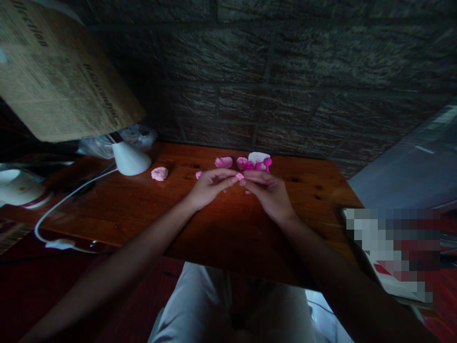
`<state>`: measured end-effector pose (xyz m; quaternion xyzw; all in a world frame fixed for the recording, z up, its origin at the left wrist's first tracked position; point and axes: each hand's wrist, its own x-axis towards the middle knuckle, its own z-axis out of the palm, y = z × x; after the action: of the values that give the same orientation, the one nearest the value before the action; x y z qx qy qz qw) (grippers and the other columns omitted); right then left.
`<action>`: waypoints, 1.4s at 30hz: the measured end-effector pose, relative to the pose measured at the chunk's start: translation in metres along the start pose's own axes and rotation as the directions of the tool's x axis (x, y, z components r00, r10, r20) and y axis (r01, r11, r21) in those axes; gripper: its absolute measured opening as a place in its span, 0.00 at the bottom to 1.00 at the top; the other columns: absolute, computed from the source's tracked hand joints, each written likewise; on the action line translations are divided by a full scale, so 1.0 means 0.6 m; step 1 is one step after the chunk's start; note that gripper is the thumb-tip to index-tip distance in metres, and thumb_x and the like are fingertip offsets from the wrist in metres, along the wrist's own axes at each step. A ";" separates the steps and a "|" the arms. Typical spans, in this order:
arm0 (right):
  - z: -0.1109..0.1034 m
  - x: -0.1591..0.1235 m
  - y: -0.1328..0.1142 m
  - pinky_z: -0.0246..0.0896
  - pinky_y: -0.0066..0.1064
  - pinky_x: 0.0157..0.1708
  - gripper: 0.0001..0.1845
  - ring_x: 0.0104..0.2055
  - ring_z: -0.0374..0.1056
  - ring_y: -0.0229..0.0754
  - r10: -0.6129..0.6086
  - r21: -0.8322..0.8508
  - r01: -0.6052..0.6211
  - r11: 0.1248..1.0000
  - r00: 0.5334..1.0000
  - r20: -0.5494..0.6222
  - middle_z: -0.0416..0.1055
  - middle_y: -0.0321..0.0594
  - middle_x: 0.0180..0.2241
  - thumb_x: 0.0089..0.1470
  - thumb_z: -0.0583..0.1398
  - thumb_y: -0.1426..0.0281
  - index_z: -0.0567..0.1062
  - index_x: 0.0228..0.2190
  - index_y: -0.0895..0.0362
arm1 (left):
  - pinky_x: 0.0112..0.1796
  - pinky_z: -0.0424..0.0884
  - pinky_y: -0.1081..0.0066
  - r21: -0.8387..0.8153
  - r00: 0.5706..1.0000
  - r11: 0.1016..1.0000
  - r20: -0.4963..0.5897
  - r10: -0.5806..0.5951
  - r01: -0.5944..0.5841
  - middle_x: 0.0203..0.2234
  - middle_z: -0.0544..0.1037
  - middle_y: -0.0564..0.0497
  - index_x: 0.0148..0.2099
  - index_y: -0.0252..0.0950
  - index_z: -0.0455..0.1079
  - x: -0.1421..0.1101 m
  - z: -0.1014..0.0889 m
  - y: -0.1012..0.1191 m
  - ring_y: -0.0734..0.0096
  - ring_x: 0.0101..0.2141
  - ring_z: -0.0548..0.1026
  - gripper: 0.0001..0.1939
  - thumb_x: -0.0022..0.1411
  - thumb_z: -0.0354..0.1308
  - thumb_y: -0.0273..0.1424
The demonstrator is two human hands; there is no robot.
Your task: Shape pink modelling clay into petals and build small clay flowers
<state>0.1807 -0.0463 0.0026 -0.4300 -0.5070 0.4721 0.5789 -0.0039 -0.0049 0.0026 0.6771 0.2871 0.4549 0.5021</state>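
A small pink piece of modelling clay (240,176) is pinched between the fingertips of both hands above the wooden table. My left hand (213,186) grips it from the left with thumb and fingers. From the right, my right hand (270,191) holds the same piece. Just beyond the hands lie a flattened pink clay piece (223,162), a rounded pink clay piece (242,163), bright magenta shapes (254,166) and a white flat piece (259,156). A pale pink lump (159,173) rests farther left. Another small pink bit (198,175) is partly hidden by my left hand.
A lamp with a white base (131,159) and newsprint shade (71,76) stands at the left, its white cable (67,194) looping over the table edge. A white cup (19,188) lies at far left. A dark stone wall (303,71) backs the table (228,233).
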 end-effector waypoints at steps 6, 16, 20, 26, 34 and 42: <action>-0.001 -0.003 -0.003 0.77 0.36 0.36 0.14 0.40 0.80 0.46 -0.019 -0.027 0.021 0.999 0.999 0.047 0.85 0.38 0.37 0.48 0.73 0.61 0.84 0.38 0.51 | 0.29 0.67 0.74 -0.010 1.000 1.000 -0.027 -0.004 0.004 0.34 0.84 0.48 0.43 0.36 0.83 0.001 0.000 -0.003 0.77 0.27 0.70 0.16 0.58 0.71 0.41; -0.004 0.003 0.007 0.77 0.35 0.33 0.13 0.40 0.80 0.45 -0.062 -0.046 0.063 0.997 0.998 0.027 0.85 0.39 0.40 0.48 0.72 0.60 0.84 0.37 0.50 | 0.28 0.66 0.74 -0.025 0.999 0.999 -0.042 -0.024 0.023 0.33 0.84 0.49 0.42 0.36 0.83 0.000 0.000 -0.003 0.77 0.26 0.69 0.14 0.56 0.72 0.39; -0.006 0.003 0.008 0.77 0.37 0.38 0.13 0.42 0.80 0.46 -0.089 -0.061 0.091 0.994 0.995 0.039 0.85 0.38 0.40 0.48 0.72 0.60 0.85 0.37 0.50 | 0.28 0.65 0.74 -0.045 0.999 0.999 -0.037 -0.022 0.020 0.32 0.83 0.50 0.41 0.37 0.83 0.000 0.001 -0.002 0.78 0.25 0.68 0.12 0.56 0.72 0.38; -0.005 0.003 0.009 0.76 0.40 0.44 0.11 0.44 0.80 0.46 -0.112 -0.069 0.115 0.991 0.992 0.052 0.85 0.38 0.40 0.49 0.72 0.62 0.85 0.36 0.49 | 0.28 0.65 0.74 -0.027 0.999 0.999 -0.036 -0.030 0.029 0.31 0.83 0.50 0.41 0.37 0.83 0.000 0.002 -0.001 0.77 0.25 0.68 0.14 0.56 0.72 0.40; -0.002 0.000 0.005 0.75 0.35 0.36 0.10 0.43 0.80 0.46 -0.141 -0.073 0.146 0.987 0.988 0.063 0.85 0.37 0.40 0.52 0.70 0.61 0.85 0.37 0.49 | 0.28 0.65 0.74 -0.053 0.997 0.997 -0.057 -0.053 0.050 0.32 0.83 0.49 0.41 0.36 0.83 0.000 0.001 -0.001 0.76 0.26 0.70 0.16 0.55 0.73 0.41; -0.002 0.001 0.005 0.76 0.35 0.35 0.12 0.42 0.80 0.45 -0.131 -0.083 0.133 0.988 0.991 0.030 0.85 0.38 0.38 0.50 0.72 0.59 0.85 0.36 0.49 | 0.31 0.68 0.73 -0.086 0.992 0.989 -0.029 -0.119 0.117 0.35 0.84 0.47 0.42 0.36 0.83 -0.001 -0.002 -0.010 0.73 0.31 0.74 0.16 0.55 0.73 0.41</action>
<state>0.1815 -0.0450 -0.0006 -0.4138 -0.5611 0.4159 0.5839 -0.0047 -0.0031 -0.0030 0.6293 0.3158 0.4476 0.5512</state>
